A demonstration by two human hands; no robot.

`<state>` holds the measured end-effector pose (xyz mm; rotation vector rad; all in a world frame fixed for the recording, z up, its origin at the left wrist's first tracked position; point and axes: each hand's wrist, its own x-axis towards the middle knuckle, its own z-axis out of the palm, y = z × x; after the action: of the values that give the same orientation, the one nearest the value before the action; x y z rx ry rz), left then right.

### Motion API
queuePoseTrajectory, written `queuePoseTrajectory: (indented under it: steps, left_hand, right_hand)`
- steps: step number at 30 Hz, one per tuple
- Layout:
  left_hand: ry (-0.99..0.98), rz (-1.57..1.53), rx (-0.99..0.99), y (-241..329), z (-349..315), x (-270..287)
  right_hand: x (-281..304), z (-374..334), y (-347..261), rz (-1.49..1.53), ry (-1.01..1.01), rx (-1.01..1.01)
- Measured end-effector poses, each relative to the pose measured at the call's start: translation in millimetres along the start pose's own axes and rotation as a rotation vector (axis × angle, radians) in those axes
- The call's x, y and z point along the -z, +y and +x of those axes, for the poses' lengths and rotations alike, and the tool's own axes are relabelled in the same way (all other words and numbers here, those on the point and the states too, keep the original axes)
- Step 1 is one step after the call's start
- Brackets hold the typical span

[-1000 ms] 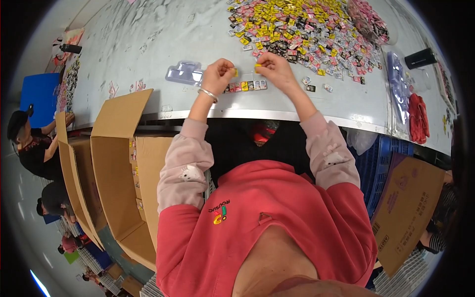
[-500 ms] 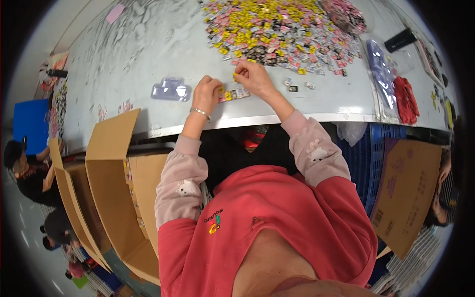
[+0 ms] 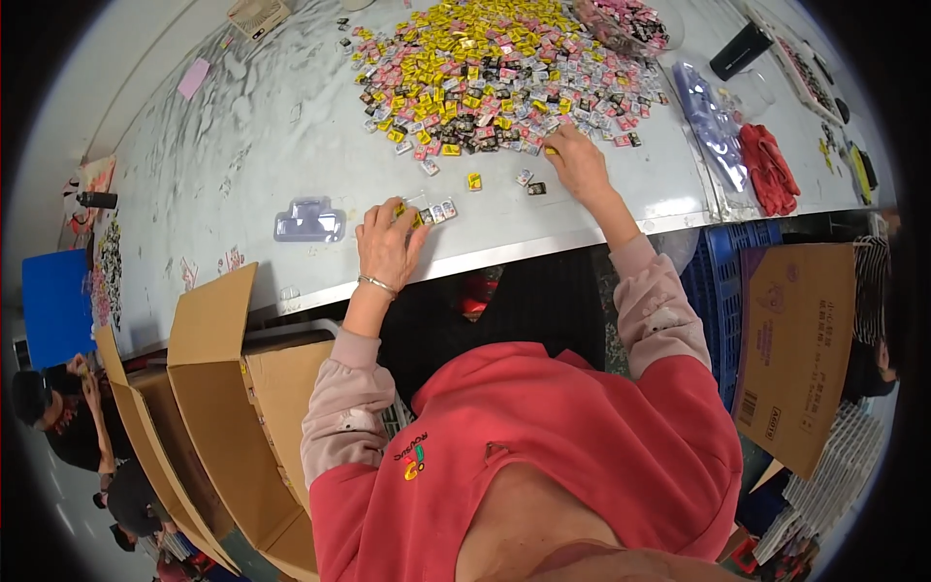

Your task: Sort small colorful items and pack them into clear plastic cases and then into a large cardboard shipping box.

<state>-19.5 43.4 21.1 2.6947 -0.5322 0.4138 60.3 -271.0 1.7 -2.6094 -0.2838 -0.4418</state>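
At the near edge of the table (image 3: 301, 155), left hand (image 3: 388, 242) with fingers curved over a short row of small pieces (image 3: 443, 210), gripping or merely resting, cannot tell; farther right, right hand (image 3: 580, 168) narrowed at a yellow piece (image 3: 551, 150) beside the multicoloured heap (image 3: 485, 78), full pinch uncertain. Probably light, stiff, slightly slippery; best taken by opposite edges between thumb and forefinger. Between the hands, a few loose pieces (image 3: 474, 181); left, a clear plastic tray (image 3: 309, 220); far right, red cloth (image 3: 769, 168).
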Motion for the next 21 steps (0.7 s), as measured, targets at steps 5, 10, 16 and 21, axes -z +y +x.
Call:
queuePoseTrajectory:
  steps: [5,10,16,21]
  left_hand:
    - [0.068,-0.011,0.09,0.9,15.3,-7.2]
    - [0.243,-0.164,0.103,-28.3,36.8,-15.6]
    - [0.193,-0.392,0.262,-38.8,70.9,-38.8]
    - [0.047,-0.059,0.267,-34.9,106.6,-71.1]
  right_hand:
    - [2.9,27.2,-0.7,0.196,-0.179,-0.141]
    - [-15.5,43.0,-14.3,-0.145,-0.216,-0.015]
    - [-21.8,26.1,-20.4,-0.088,-0.116,0.008]
    - [-27.8,26.1,-1.5,0.056,-0.065,0.029]
